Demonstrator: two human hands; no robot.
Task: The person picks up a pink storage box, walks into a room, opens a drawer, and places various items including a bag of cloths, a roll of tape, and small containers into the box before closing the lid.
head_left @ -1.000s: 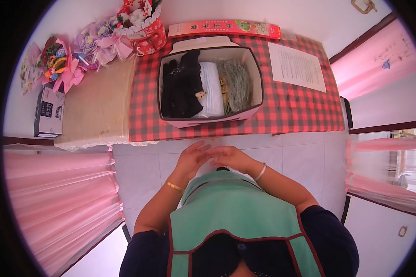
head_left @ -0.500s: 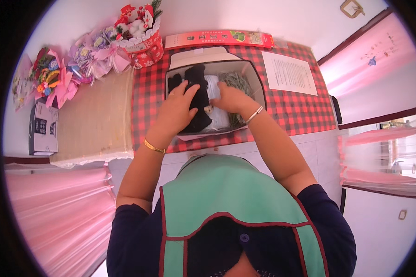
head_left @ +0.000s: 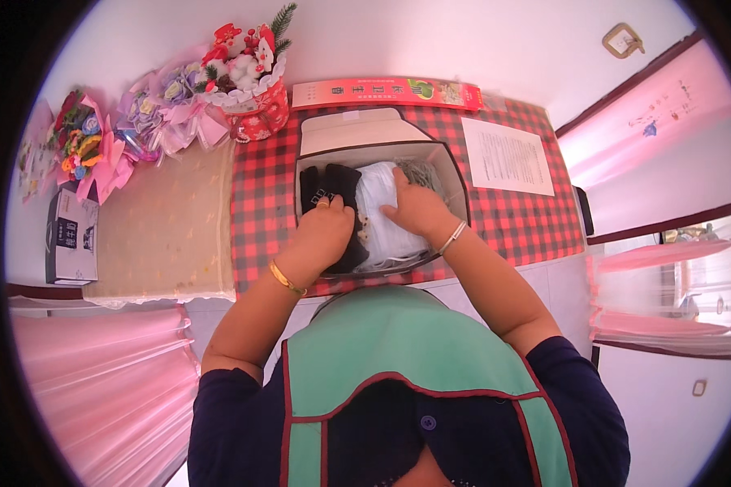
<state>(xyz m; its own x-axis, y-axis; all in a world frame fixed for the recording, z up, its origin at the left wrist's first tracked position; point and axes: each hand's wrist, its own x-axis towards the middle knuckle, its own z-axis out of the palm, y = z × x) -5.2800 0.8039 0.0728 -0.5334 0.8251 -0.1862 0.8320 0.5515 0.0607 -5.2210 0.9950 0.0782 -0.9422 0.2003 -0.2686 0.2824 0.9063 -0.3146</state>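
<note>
In front of me an open cardboard box (head_left: 456, 174) holds folded fabric items. At its left lies a folded black cloth item (head_left: 345, 180) with small pale marks on it. My left hand (head_left: 326, 233) rests on this black cloth, fingers curled and bunched against it. Beside it, in the middle, sits a folded white cloth item (head_left: 386, 235). My right hand (head_left: 421, 213) lies over its right side, thumb and fingers apart. Between the two fabrics shows a small beige piece (head_left: 362, 231), too small to make out. Grey-green shredded filler (head_left: 421, 174) fills the right side.
The box's lid flap (head_left: 349, 132) leans back. A red checked cloth (head_left: 512, 219) covers the table. Behind stands a long red box (head_left: 386, 93); a printed sheet (head_left: 508, 157) lies right. At left are bouquets (head_left: 170, 101), a red flower pot (head_left: 260, 114) and a dark-and-white carton (head_left: 71, 235).
The black cloth now lies flatter, and more of the white cloth shows. My left hand's fingers have gone from spread to curled. The whole view has shifted slightly.
</note>
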